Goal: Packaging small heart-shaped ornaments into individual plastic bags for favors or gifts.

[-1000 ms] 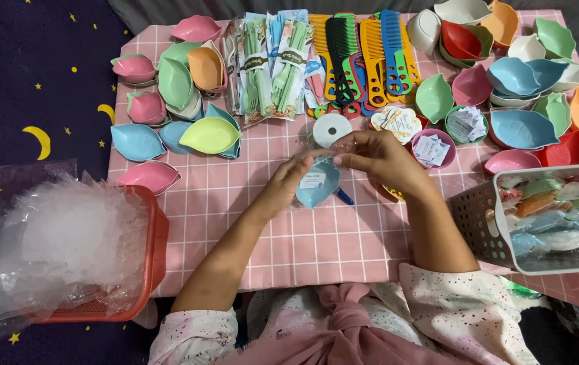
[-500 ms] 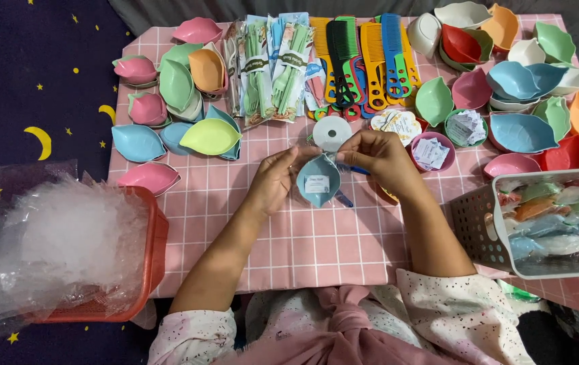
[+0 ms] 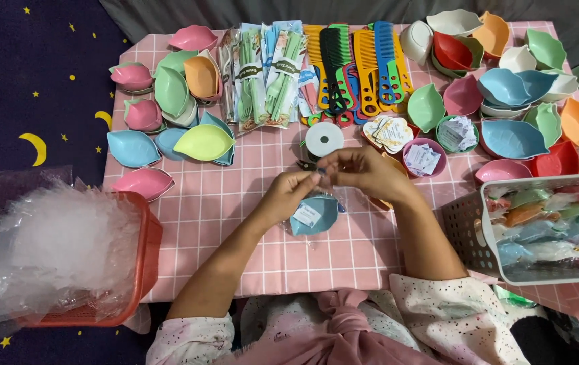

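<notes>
Left hand: the left hand (image 3: 294, 194) sits over the middle of the table (image 3: 235, 223), fingers pinched at the top of a blue leaf-shaped bowl (image 3: 313, 215) in clear wrap.
Right hand: the right hand (image 3: 364, 172) meets the left just above the bowl, fingertips pinched at the same spot; what they nip is too small to tell.
Blue bowl: it lies on the pink checked cloth right below both hands, a small white card inside it.
Ribbon spool: a white spool (image 3: 324, 138) stands just behind the hands.
Behind: coloured combs (image 3: 357, 67) and packets of green cutlery (image 3: 262, 74) lie in a row.
Sides: loose leaf bowls (image 3: 167, 108) to the left; a white basket (image 3: 546, 230) of wrapped bowls to the right.
Near left: a red basket (image 3: 144, 263) holds clear plastic bags (image 3: 46, 250).
</notes>
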